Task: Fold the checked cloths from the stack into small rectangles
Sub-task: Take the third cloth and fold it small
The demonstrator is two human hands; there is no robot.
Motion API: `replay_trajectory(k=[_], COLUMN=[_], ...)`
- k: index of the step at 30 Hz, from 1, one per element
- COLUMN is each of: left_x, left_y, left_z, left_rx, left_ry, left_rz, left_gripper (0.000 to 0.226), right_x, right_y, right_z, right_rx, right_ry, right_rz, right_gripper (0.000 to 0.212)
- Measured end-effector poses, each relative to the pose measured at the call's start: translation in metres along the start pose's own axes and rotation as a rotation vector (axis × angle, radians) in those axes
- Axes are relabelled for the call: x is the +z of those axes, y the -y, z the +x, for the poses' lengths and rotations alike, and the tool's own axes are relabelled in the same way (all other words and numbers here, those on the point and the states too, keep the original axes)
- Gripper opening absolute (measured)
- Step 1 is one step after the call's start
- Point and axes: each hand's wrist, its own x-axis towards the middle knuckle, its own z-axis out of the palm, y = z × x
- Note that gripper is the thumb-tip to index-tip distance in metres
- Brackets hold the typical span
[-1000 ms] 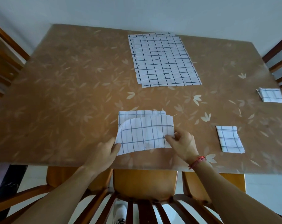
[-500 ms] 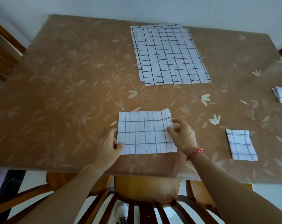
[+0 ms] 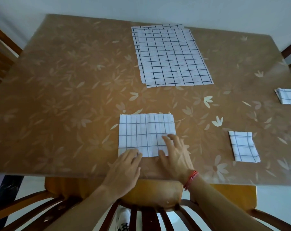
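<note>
The half-folded cloth (image 3: pixel 146 134) lies flat at the middle of the surface (image 3: pixel 66 97), close to its near edge. It is a layered rectangle whose layers sit slightly out of line at the far right corner. It is thin and white, crossed by a dark grid, with faint creases running through it.

It looks light, soft and limp, with no stiffness of its own. Lifted, it would likely sag and its layers slip apart, and a fold would probably hold only if pressed down. The best places to take hold seem to be the corners or a short edge, pinching every layer together and using the grid lines to square the fold.

The left grip (image 3: pixel 124 165) is open, its fingers (image 3: pixel 133 153) resting on the cloth's near left edge. The right grip (image 3: pixel 176 157) is also open, spread flat and pressing the near right part. A red thread band (image 3: pixel 190 178) circles that wrist.

The surface is brown and glossy with a pale flower-and-leaf print, so it is probably smooth enough for cloth to slide on. The stack (image 3: pixel 171 57) of unfolded cloths lies flat at the far side, its sheets offset. One small folded rectangle (image 3: pixel 243 147) rests near right, well apart from the hands. Another (image 3: pixel 288 96) is cut off at the right edge. A wooden chair (image 3: pixel 149 197) with an orange seat stands below the near edge.
</note>
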Motion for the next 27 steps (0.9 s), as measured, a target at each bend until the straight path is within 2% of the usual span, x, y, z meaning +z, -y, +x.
replay_trajectory(k=[2, 4, 7, 12, 18, 23, 27], left_x=[0.009, 0.015, 0.021, 0.022, 0.018, 0.012, 0.011], left_y=[-0.007, -0.009, -0.008, -0.007, -0.003, 0.004, 0.011], left_z=[-0.006, -0.009, -0.012, -0.011, -0.018, -0.026, -0.038], left_rx=[0.021, 0.005, 0.021, -0.015, -0.064, -0.097, -0.122], left_ry=[0.021, 0.021, 0.03, 0.067, 0.11, 0.114, 0.119], left_rz=[0.034, 0.035, 0.029, 0.069, 0.103, 0.116, 0.123], left_gripper=[0.045, 0.047, 0.048, 0.048, 0.05, 0.053, 0.06], right_x=[0.006, 0.013, 0.027, 0.032, 0.034, 0.042, 0.05], right_y=[0.014, 0.024, 0.028, 0.034, 0.04, 0.056, 0.065], right_z=[-0.016, -0.028, -0.037, -0.042, -0.043, -0.044, -0.045], right_rx=[-0.13, -0.199, -0.275, -0.247, -0.194, -0.286, -0.3], right_ry=[0.062, 0.179, 0.25, 0.315, 0.314, 0.312, 0.346], right_rz=[-0.053, -0.088, -0.164, -0.224, -0.23, -0.21, -0.2], right_gripper=[0.05, 0.055, 0.06, 0.067, 0.07, 0.059, 0.06])
